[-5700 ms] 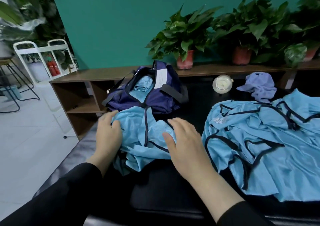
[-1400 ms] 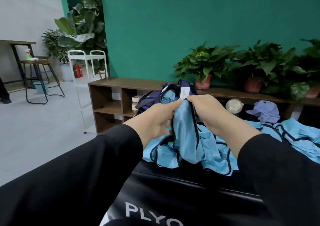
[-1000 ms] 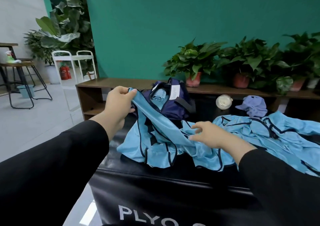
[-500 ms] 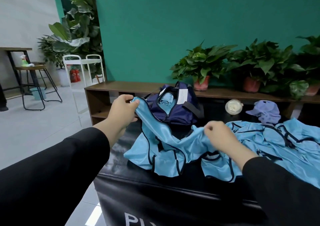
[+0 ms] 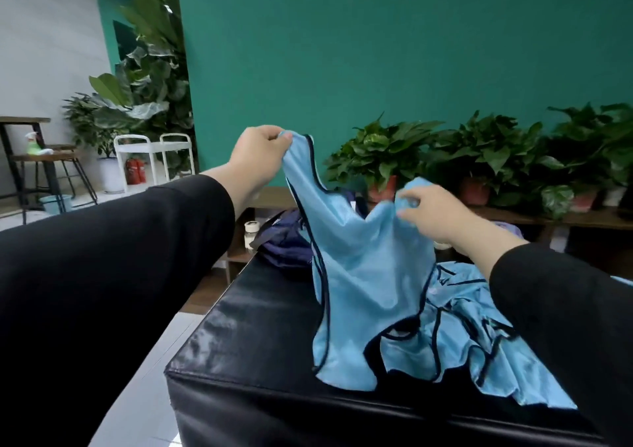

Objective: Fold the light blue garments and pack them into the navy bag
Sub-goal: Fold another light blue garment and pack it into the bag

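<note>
Worktop [image 5: 260,337]: black and glossy, filling the lower middle from 6 to 4 o'clock.
Held garment [image 5: 363,275]: light blue with navy trim, lifted at centre, its hem trailing on the worktop.
Garment heap [image 5: 479,350]: more light blue pieces lying at 4 o'clock, just beside the held one.
Navy bag [image 5: 284,241]: at the worktop's far edge, partly hidden behind the held garment.
Left hand [image 5: 257,159]: raised at 11 o'clock, pinching one top corner.
Right hand [image 5: 431,210]: lower, at 2 o'clock, fingers curled round the other top corner.
Potted plants [image 5: 383,152]: on the shelf at 2 o'clock.
</note>
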